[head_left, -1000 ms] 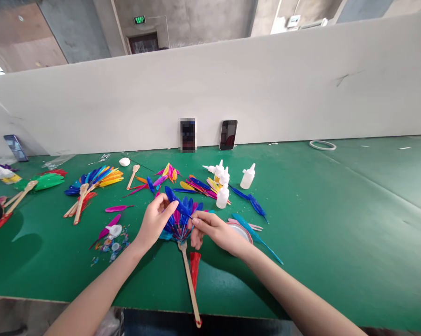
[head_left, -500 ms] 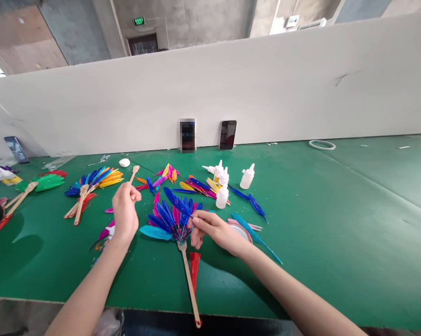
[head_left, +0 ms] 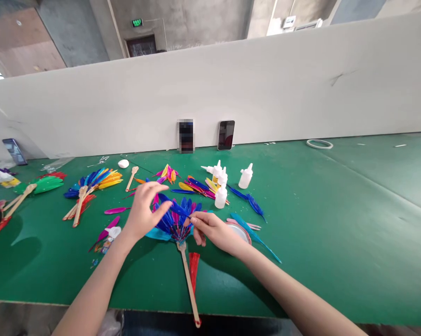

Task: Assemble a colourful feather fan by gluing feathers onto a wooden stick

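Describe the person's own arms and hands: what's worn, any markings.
The left hand and right hand are ungloved, each with slim fingers. The left forearm and right forearm show no sleeve. No watch, bracelet or clear marking shows.

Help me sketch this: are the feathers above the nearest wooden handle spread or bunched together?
Spread: the blue and pink feathers radiate outward from the top of the handle, pointing different ways.

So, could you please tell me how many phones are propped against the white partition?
3: the far-left phone, a pixelated phone near the middle, and a dark-screened phone to its right.
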### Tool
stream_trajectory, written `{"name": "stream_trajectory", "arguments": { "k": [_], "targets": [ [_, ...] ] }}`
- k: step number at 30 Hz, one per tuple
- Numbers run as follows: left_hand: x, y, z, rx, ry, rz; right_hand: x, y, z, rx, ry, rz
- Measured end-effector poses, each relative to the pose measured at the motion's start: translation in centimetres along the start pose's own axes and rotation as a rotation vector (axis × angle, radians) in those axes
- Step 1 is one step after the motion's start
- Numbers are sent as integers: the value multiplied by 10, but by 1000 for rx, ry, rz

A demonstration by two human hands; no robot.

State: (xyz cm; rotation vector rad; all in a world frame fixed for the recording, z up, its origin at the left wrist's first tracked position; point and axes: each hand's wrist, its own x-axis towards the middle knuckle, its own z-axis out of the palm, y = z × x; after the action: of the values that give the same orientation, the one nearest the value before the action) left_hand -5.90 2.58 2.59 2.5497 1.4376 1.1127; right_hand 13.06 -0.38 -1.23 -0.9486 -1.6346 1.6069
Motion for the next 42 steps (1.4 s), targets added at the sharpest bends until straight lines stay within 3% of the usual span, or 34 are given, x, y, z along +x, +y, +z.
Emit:
{"name": "stream_trajectory", "arguments": {
  "k": [2, 4, 12, 22, 32, 42],
  "targets": [
    [-2, 8, 5, -22, -212, 71, 0, 1, -1, -75, 13, -12],
    [-4, 14, 9, -72, -343, 58, 0, 1, -1, -148, 28, -34],
    [-3, 17, 6, -232, -529, -208, 0, 0, -3, -172, 77, -58],
    [-3, 16, 5, -255, -607, -322, 2, 5, -7, -31, 179, -35],
    [-5, 20, 10, -376, -597, -352, 1, 3, -6, -127, 263, -38],
    [-7, 13, 16, -596, -618, -471, 0, 0, -7, -223, 316, -83]
  ]
}}
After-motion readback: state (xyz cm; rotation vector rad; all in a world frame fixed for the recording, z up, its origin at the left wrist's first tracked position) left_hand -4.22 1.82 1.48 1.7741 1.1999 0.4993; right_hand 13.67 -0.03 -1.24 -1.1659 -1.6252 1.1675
